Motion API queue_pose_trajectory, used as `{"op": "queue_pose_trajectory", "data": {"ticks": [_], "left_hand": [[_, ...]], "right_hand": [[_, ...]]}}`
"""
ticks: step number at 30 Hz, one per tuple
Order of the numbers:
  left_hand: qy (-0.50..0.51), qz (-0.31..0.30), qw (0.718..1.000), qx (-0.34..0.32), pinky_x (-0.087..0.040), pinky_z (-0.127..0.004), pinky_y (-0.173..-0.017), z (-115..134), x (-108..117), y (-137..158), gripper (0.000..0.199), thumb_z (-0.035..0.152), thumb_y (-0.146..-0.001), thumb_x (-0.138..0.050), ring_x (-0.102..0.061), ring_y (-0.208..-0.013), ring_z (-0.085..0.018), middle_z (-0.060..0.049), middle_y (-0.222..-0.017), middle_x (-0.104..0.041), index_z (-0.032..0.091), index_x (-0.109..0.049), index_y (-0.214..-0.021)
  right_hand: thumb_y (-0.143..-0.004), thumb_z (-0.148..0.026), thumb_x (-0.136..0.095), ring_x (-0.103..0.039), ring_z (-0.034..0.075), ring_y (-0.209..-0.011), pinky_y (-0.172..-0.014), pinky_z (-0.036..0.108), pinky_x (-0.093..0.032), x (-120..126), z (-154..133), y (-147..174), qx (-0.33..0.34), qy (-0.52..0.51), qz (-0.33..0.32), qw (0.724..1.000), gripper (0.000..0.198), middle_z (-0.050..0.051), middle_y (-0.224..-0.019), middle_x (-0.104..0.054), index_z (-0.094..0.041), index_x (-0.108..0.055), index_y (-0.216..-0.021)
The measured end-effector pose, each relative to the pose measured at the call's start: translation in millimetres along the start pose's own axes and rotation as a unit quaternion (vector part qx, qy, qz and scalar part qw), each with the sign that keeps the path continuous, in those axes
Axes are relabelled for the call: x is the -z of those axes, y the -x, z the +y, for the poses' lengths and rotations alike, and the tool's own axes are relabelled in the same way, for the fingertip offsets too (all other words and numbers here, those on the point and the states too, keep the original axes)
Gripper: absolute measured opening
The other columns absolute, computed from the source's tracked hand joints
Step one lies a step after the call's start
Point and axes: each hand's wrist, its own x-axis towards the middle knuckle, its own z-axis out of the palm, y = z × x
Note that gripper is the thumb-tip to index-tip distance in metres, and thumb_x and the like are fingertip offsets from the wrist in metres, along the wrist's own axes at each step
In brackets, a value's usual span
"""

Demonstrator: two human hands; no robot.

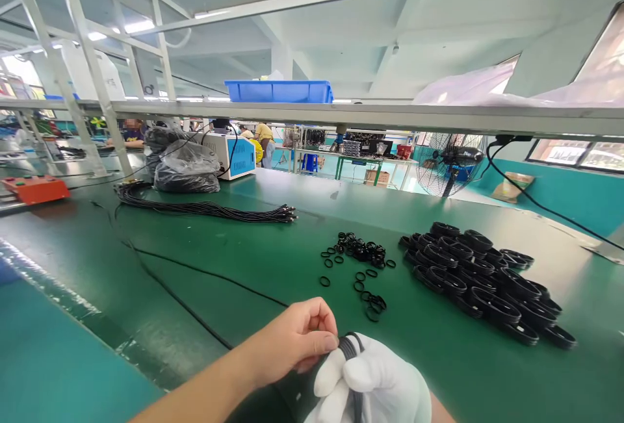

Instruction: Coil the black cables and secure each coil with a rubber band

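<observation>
My right hand (375, 377), in a white glove, is closed around a coiled black cable (348, 347) low in the head view. My bare left hand (309, 338) is closed at the coil's upper left, thumb and fingers pinched against the cable; the fingertips are partly hidden. Just beyond my hands lie loose small black rings (361, 247), some heaped and some scattered on the green tabletop (273, 267). To the right is a pile of coiled black cables (478, 273).
A bundle of straight black cables (209, 210) lies left of centre, near a plastic-wrapped bag (188, 166) and a blue-and-white machine (236, 155). A loose cord (180, 299) crosses the left side. Overhead, a shelf (370, 113) carries a blue bin (280, 91). A fan (451, 156) stands behind.
</observation>
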Motion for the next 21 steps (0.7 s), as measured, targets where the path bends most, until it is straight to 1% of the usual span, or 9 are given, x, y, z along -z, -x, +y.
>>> {"op": "queue_pose_trajectory", "data": {"ticks": [2, 4, 7, 10, 11, 13, 16, 18, 21], "left_hand": [[0.101, 0.014, 0.994, -0.031, -0.017, -0.016, -0.036, -13.3, -10.8, -4.4, 0.027, 0.038, -0.073, -0.065, -0.022, -0.040, -0.003, 0.010, -0.057, -0.039, 0.019, -0.047, -0.078], [0.123, 0.038, 0.989, -0.069, -0.015, -0.016, -0.035, -19.8, -20.9, -7.0, 0.037, 0.048, -0.068, -0.067, -0.019, -0.039, -0.002, 0.011, -0.054, -0.037, 0.018, -0.046, -0.078], [0.045, 0.088, 0.990, -0.098, -0.021, -0.016, -0.040, -12.7, -31.2, -3.0, 0.032, 0.048, -0.077, -0.059, -0.027, -0.042, -0.004, 0.010, -0.052, -0.038, 0.018, -0.048, -0.079], [-0.090, 0.110, 0.984, -0.107, -0.035, -0.019, -0.054, 3.3, -36.7, 7.7, 0.012, 0.029, -0.082, -0.053, -0.042, -0.059, -0.008, 0.004, -0.067, -0.049, 0.018, -0.050, -0.083], [-0.124, 0.113, 0.980, -0.105, -0.037, -0.021, -0.058, 7.2, -38.2, 10.9, 0.009, 0.023, -0.080, -0.055, -0.044, -0.064, -0.010, 0.002, -0.072, -0.051, 0.018, -0.050, -0.083], [-0.161, 0.127, 0.974, -0.092, -0.040, -0.022, -0.061, 10.4, -41.3, 15.1, 0.013, 0.017, -0.073, -0.058, -0.046, -0.065, -0.011, 0.002, -0.073, -0.051, 0.018, -0.047, -0.081], [-0.162, 0.165, 0.969, -0.083, -0.041, -0.022, -0.058, 4.0, -46.5, 16.0, 0.011, 0.015, -0.071, -0.055, -0.046, -0.060, -0.010, 0.003, -0.067, -0.049, 0.019, -0.045, -0.074], [-0.160, 0.193, 0.961, -0.120, -0.041, -0.021, -0.055, -5.6, -49.9, 15.8, 0.009, 0.015, -0.070, -0.054, -0.047, -0.058, -0.010, 0.003, -0.067, -0.050, 0.019, -0.046, -0.071], [-0.195, 0.241, 0.928, -0.208, -0.041, -0.019, -0.051, -24.0, -54.8, 16.9, 0.006, 0.013, -0.072, -0.052, -0.050, -0.056, -0.009, 0.002, -0.070, -0.052, 0.019, -0.050, -0.071]], "right_hand": [[-0.062, -0.037, -0.070, -0.066, 0.019, -0.062, -0.055, 0.025, -0.050, -2.0, -2.2, 1.5, 0.012, 0.034, 0.017, 0.999, 0.035, 0.010, -0.063, -0.069, -0.006, -0.069, -0.078], [-0.058, -0.037, -0.072, -0.061, 0.015, -0.052, -0.050, 0.022, -0.047, -4.1, -5.4, 3.3, 0.011, 0.078, 0.026, 0.997, 0.036, 0.008, -0.055, -0.066, -0.005, -0.069, -0.072], [-0.058, -0.038, -0.072, -0.058, 0.014, -0.050, -0.048, 0.022, -0.043, -7.7, -12.5, 5.9, 0.036, 0.105, 0.059, 0.992, 0.035, 0.006, -0.050, -0.062, -0.005, -0.070, -0.070], [-0.057, -0.038, -0.074, -0.056, 0.013, -0.050, -0.051, 0.023, -0.042, -9.1, -20.9, 9.5, 0.035, 0.148, 0.077, 0.985, 0.035, 0.005, -0.052, -0.060, -0.005, -0.071, -0.067], [-0.055, -0.039, -0.075, -0.056, 0.013, -0.052, -0.053, 0.024, -0.042, -8.9, -23.6, 11.3, 0.018, 0.181, 0.074, 0.981, 0.037, 0.005, -0.054, -0.061, -0.005, -0.070, -0.068], [-0.057, -0.041, -0.076, -0.058, 0.015, -0.060, -0.059, 0.026, -0.044, -8.6, -28.4, 16.7, -0.024, 0.245, 0.065, 0.967, 0.037, 0.003, -0.061, -0.063, -0.007, -0.069, -0.071], [-0.076, -0.038, -0.064, -0.060, 0.017, -0.081, -0.073, 0.032, -0.048, -12.6, -35.2, 27.8, -0.060, 0.286, 0.067, 0.954, 0.031, 0.003, -0.088, -0.064, -0.011, -0.063, -0.091], [-0.085, -0.035, -0.053, -0.058, 0.017, -0.090, -0.078, 0.037, -0.049, -19.1, -40.1, 34.9, -0.085, 0.292, 0.058, 0.951, 0.030, 0.006, -0.105, -0.059, -0.014, -0.056, -0.106], [-0.087, -0.033, -0.051, -0.056, 0.019, -0.096, -0.080, 0.039, -0.049, -30.5, -46.7, 40.3, -0.116, 0.300, 0.047, 0.946, 0.033, 0.008, -0.113, -0.054, -0.015, -0.051, -0.114]]}}
